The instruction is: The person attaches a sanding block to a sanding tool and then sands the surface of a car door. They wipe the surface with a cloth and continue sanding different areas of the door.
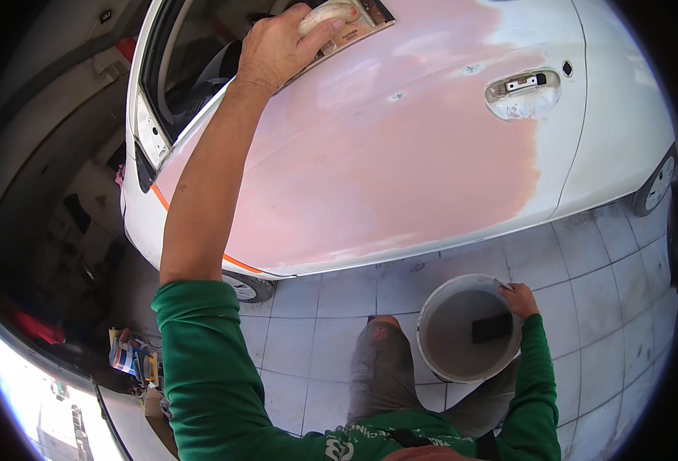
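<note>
The work in hand looks like wet-sanding a car door [400, 154] coated in pink primer or filler. The left hand [277, 46], at about eleven o'clock in the head view, has its grip closed over a pale sanding block [331, 17] with an abrasive sheet under it, pressed flat against the upper edge of the panel just below the window opening. The arm reaches up fully extended from a green sleeve [201, 369].

Down at about four o'clock, the right hand [519, 298] has its grip closed on the rim of a white bucket [431, 307] standing on the tiled floor [600, 261] beside the person's knee [381, 330]. A dark rectangular piece [492, 326], perhaps a sponge or pad, lies inside in murky water.

Judging by the block's place at the very top, the next stroke probably calls for even pressure along the panel's curve, keeping the block flat. The door handle recess [523, 92] sits at about one o'clock, well apart.
</note>
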The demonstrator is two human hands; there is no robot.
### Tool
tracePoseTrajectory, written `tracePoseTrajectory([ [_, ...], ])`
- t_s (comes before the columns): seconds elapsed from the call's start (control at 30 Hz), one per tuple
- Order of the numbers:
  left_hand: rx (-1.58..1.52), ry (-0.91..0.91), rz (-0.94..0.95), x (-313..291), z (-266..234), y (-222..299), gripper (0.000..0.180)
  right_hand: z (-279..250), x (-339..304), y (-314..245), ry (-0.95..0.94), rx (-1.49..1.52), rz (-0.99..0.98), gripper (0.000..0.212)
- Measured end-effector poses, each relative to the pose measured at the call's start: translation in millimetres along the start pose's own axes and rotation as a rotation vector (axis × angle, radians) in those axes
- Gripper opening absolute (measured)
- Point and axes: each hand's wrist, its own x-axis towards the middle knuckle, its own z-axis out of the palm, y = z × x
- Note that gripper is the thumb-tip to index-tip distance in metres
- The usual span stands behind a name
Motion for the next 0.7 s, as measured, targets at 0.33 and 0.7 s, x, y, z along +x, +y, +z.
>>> tracePoseTrajectory([
  [0.33,0.064,0.044,-0.022,-24,-10,-24,0.05,4,7,5,0.017,0.015,-0.013,0.041],
  [0.7,-0.007,0.008,0.012,-112,-9,-31,0.048,-1,2,8,0.018,0.05,-0.055,0.043],
])
